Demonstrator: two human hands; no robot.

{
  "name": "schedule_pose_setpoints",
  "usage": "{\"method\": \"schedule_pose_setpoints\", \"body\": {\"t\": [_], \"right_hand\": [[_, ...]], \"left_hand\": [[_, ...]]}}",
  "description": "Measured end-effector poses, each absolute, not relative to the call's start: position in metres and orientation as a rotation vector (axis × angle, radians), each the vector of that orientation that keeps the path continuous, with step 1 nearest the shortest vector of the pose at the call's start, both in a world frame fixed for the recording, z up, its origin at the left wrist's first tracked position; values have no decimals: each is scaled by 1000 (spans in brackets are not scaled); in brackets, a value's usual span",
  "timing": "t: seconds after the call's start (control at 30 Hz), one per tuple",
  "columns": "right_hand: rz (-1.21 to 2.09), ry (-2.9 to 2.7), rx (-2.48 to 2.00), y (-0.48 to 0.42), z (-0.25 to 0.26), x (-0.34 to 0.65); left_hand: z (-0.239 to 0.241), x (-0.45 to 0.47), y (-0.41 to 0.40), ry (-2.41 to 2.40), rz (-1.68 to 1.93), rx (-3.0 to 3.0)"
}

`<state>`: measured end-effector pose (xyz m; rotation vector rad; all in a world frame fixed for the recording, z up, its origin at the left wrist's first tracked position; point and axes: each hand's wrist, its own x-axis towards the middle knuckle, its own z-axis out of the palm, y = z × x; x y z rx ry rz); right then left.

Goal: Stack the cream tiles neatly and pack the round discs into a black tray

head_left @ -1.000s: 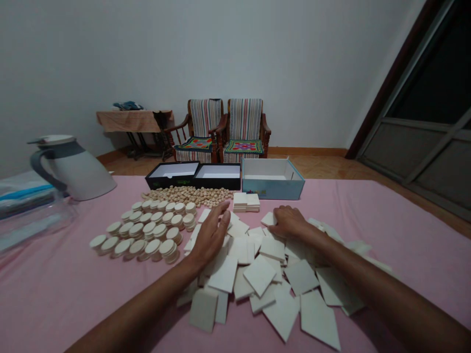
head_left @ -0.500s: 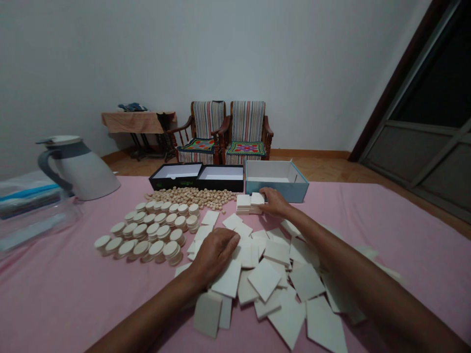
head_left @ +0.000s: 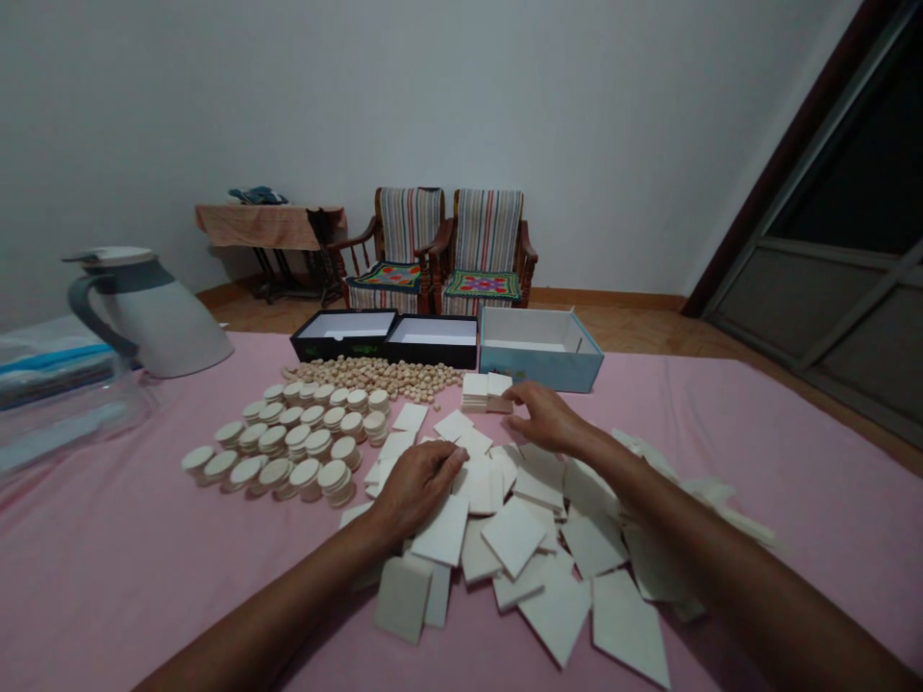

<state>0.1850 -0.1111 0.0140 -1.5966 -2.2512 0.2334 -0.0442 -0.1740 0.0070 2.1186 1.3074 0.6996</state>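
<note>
A heap of flat white square and diamond tiles (head_left: 537,538) lies spread on the pink tablecloth (head_left: 130,538). My left hand (head_left: 418,481) rests palm down on the heap's left side, fingers curled over a tile. My right hand (head_left: 544,415) hovers over the far edge of the heap, fingers loosely spread, just right of a small neat stack of square tiles (head_left: 486,392). Nothing shows in its fingers.
Stacks of round white discs (head_left: 288,447) stand to the left, with a heap of small wooden beads (head_left: 375,375) behind. Two black open boxes (head_left: 386,336) and a light blue open box (head_left: 540,351) line the far edge. A white jug (head_left: 144,312) stands far left.
My right hand went forward to the small stack of squares, then drew back slightly, its fingers off the stack. My left hand pulled back from the far tiles and curled on the heap.
</note>
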Motion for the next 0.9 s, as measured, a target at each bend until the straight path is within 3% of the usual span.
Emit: {"method": "schedule_pose_setpoints", "body": {"t": [0.33, 0.9], "right_hand": [[196, -2193, -1714, -60, -3, 182], [231, -2138, -1710, -65, -1, 186]], "left_hand": [[9, -45, -173, 1263, 654, 2195], [5, -46, -172, 1235, 666, 2187]]}}
